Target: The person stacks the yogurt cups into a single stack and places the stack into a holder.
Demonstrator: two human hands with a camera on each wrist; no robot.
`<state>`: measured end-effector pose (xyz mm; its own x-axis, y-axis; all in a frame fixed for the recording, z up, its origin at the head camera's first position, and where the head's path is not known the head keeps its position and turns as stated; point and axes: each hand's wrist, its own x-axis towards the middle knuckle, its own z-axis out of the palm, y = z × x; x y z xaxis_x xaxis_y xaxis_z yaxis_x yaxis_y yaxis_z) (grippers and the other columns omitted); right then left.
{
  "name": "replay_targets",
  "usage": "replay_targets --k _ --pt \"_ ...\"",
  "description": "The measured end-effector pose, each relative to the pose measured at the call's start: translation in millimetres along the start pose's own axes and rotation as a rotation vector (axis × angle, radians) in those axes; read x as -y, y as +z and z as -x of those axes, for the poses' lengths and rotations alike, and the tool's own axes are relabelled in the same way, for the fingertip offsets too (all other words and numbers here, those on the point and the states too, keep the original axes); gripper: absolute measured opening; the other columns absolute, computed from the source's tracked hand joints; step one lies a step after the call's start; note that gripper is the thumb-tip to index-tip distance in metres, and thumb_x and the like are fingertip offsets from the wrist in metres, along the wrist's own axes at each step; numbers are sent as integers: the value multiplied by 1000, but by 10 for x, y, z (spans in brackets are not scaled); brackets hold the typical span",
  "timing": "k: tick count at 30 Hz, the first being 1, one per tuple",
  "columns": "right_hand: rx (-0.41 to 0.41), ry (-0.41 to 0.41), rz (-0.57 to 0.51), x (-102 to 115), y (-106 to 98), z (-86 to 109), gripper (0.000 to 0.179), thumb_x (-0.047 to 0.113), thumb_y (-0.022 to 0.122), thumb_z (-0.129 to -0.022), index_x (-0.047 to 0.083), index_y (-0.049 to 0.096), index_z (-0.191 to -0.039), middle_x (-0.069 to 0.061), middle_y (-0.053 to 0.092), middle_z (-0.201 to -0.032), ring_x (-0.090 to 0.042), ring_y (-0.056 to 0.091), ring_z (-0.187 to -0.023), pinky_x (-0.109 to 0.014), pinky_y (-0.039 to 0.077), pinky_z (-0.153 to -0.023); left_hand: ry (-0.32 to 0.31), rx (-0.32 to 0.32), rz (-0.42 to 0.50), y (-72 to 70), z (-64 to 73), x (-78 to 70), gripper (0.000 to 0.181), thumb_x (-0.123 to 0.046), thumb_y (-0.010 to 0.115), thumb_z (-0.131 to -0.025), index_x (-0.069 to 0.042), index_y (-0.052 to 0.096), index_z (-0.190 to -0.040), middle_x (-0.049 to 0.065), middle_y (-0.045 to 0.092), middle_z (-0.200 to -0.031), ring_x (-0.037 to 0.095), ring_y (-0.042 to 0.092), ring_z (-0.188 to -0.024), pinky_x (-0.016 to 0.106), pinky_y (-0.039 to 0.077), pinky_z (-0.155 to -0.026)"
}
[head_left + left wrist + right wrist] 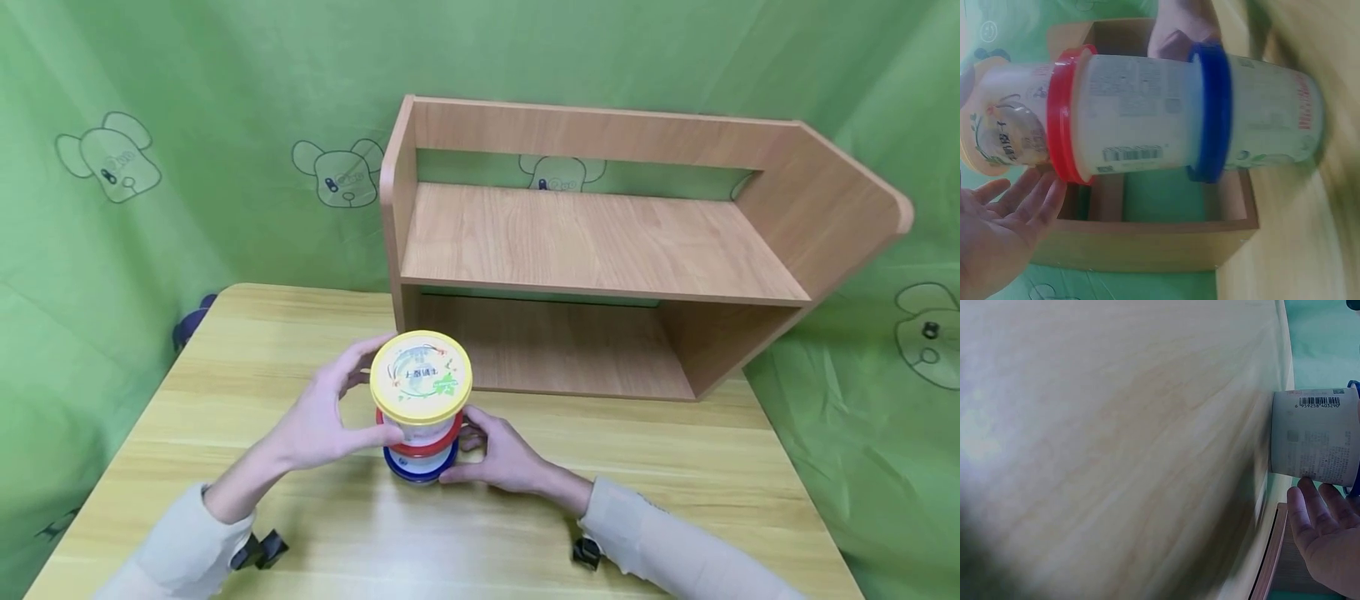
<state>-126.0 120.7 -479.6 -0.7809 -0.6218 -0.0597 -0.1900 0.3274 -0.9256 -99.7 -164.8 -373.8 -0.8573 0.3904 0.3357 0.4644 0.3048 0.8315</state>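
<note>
Three white paper tubs stand stacked on the table. On top is the tub with the yellow lid (422, 377), printed with a green leaf and dark lettering. Below it sits the red-lidded tub (1138, 112), its barcode showing in the left wrist view. The blue-lidded tub (1313, 440) forms the base. My left hand (322, 425) holds the top tub, thumb across its front and fingers round the far side. Low on the right, my right hand (513, 460) grips the stack around the blue lid, with its thumb at the front.
A two-tier wooden shelf (600, 237) stands on the table just behind the stack, angled off to the right. The light wooden table (315, 533) spreads out around the hands. Green curtains (225, 75) with bear outlines hang behind and at both sides.
</note>
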Motion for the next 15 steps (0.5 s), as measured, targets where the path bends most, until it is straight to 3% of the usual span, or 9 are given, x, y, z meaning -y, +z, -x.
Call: replay_targets --k 4,10,15 --pt "1 -5 -2 3 -8 -2 83 27 92 -83 17 48 -152 -2 66 -143 -20 70 -120 -44 61 -106 21 -23 22 6 83 110 101 -8 94 -74 -18 42 -160 5 59 -152 8 58 -131 24 52 -111" --pt "8 -11 -7 5 -9 0 84 26 91 -84 18 46 -154 -2 65 -145 -21 70 -121 -44 60 -107 59 -57 65 38 245 370 102 2 92 -70 -8 42 -158 19 56 -153 2 58 -132 27 55 -110" --pt "6 -10 0 10 -3 0 83 26 92 -83 18 47 -153 -2 66 -144 -22 70 -121 -42 60 -106 29 -69 83 123 370 598 101 0 93 -71 -7 43 -157 21 54 -155 1 57 -131 25 56 -109"
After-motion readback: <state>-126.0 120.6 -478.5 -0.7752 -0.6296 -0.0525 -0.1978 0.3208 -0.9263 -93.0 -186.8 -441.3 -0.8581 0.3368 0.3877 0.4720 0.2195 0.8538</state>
